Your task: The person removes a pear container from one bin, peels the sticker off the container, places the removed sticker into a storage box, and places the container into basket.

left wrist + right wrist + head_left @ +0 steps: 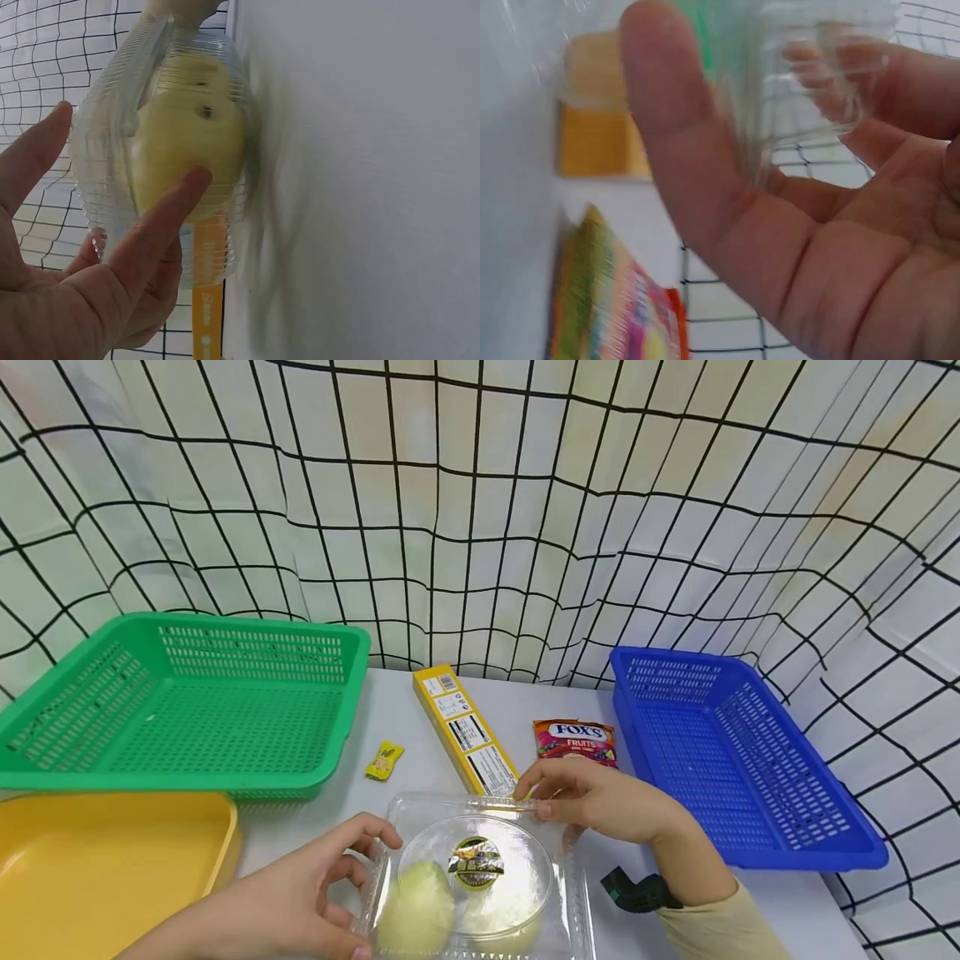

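A clear plastic clamshell container [517, 868] with a round label on its lid lies at the near middle. Inside it are pale yellow-green fruits [417, 910], seen through the plastic in the left wrist view too, one fruit [187, 142] showing a dark dimple. My left hand [300, 893] holds the container's left side, thumb toward its near end. On the far side, my right hand [592, 797] pinches the container's edge near the right corner. Close up in the right wrist view, the thumb [682, 127] lies along the clear plastic. Whether the lid is fully closed I cannot tell.
Beyond the container lie a long yellow box [465, 731], a small yellow wrapped candy [385, 761] and a Fox's candy bag [574, 742]. Green [225, 781] and yellow [112, 877] baskets stand left, a blue basket [750, 752] right. Black wire mesh [480, 535] rises behind.
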### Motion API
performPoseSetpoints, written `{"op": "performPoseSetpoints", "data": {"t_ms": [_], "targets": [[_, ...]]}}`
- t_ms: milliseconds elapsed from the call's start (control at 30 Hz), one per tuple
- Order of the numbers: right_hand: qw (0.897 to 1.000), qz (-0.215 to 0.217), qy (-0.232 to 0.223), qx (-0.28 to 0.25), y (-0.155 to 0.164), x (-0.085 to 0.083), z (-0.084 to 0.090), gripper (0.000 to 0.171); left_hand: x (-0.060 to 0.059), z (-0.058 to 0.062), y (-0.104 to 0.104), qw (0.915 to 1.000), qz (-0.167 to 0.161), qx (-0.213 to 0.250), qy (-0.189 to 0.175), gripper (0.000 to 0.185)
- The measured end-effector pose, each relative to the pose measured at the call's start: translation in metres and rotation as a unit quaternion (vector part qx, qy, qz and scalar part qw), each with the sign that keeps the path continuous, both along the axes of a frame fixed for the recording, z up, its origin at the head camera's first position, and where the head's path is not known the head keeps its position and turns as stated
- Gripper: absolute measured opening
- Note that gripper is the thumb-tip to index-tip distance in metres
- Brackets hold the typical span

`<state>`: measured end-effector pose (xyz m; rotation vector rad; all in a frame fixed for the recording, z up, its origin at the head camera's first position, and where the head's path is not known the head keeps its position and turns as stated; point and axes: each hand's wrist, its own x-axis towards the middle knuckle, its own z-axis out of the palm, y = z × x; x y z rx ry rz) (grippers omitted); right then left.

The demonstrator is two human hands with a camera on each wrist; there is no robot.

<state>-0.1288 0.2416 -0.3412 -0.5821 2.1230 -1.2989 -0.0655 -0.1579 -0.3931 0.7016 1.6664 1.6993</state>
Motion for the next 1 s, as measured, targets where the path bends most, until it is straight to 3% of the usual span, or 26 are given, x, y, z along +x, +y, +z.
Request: {"op": "performPoseSetpoints", "data": {"t_ms": [100,233,333,433,500,533,633,700,767,867,1000], "targets": [[1.000,0.002,0.013,0.010,-0.005,0.001,-0.005,0.019,0.002,-0.002,-0.002,0.9997,0.004,-0.023,0.009,0.091],[0.999,0.005,0.046,0.014,-0.009,0.002,-0.008,0.018,0.007,0.002,0.000,0.9910,0.037,-0.117,0.052,0.111],[0.997,0.007,0.075,0.019,-0.012,0.001,-0.010,0.018,0.008,0.004,0.002,0.9755,0.058,-0.163,0.135,0.121],[0.995,0.006,0.095,0.022,-0.014,0.001,-0.010,0.018,0.007,0.002,0.003,0.9575,0.073,-0.160,0.229,0.128],[0.993,0.005,0.118,0.029,-0.014,0.002,-0.009,0.018,0.008,0.002,0.004,0.9500,0.081,-0.158,0.257,0.134],[0.991,0.001,0.129,0.033,-0.014,0.003,-0.008,0.018,0.008,0.002,0.004,0.9494,0.083,-0.158,0.258,0.137],[0.983,-0.032,0.172,0.055,-0.014,0.008,-0.002,0.020,0.010,0.004,0.005,0.9593,0.079,-0.159,0.220,0.140],[0.977,-0.073,0.187,0.066,-0.015,0.012,0.003,0.022,0.012,0.007,0.006,0.9643,0.076,-0.164,0.193,0.142],[0.968,-0.119,0.208,0.073,-0.018,0.016,0.008,0.022,0.012,0.008,0.007,0.9652,0.074,-0.165,0.189,0.139],[0.958,-0.162,0.229,0.054,-0.024,0.023,0.016,0.021,0.011,0.007,0.007,0.9612,0.077,-0.162,0.209,0.136],[0.961,-0.151,0.231,-0.004,-0.035,0.034,0.024,0.018,0.011,0.003,0.006,0.9546,0.088,-0.147,0.243,0.133]]}}
